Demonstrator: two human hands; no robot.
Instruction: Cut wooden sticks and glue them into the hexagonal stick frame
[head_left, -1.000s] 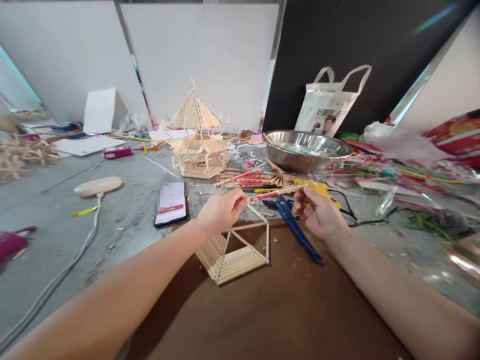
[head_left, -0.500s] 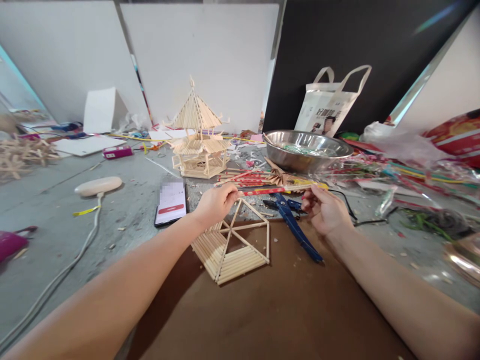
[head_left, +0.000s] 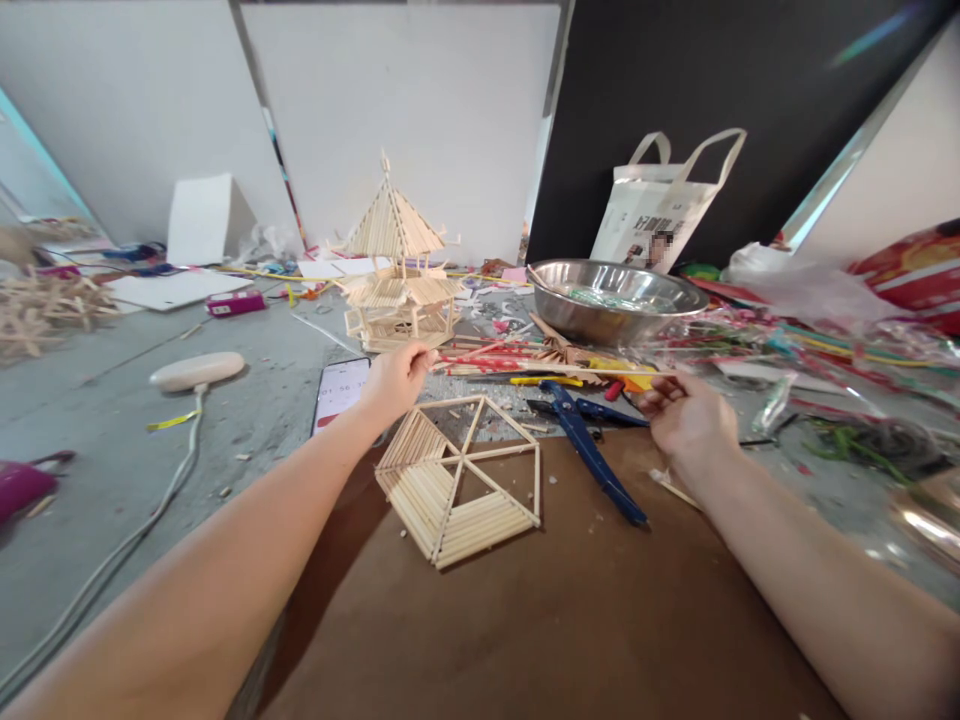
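Observation:
My left hand (head_left: 405, 378) is closed in a pinch on the end of a red paper chopstick sleeve (head_left: 487, 362). At the other side my right hand (head_left: 694, 420) grips pale wooden chopsticks (head_left: 600, 371), which stretch level between the hands; their far end meets the red sleeve. Below them a flat hexagonal frame of wooden sticks (head_left: 480, 530) lies partly on the brown mat (head_left: 570, 630), some of its sections filled with sticks. Blue-handled pliers (head_left: 600, 460) lie between that frame and my right hand.
A stick-built pagoda model (head_left: 401, 250) stands behind my left hand. A steel basin (head_left: 592, 320), a white tote bag (head_left: 645, 210) and plastic scraps are at the back right. My left wrist partly covers a phone (head_left: 330, 395). A white corded device (head_left: 199, 372) lies at left.
My hands have moved apart, the left to the left and the right to the right. More bare chopstick now shows beyond the red sleeve.

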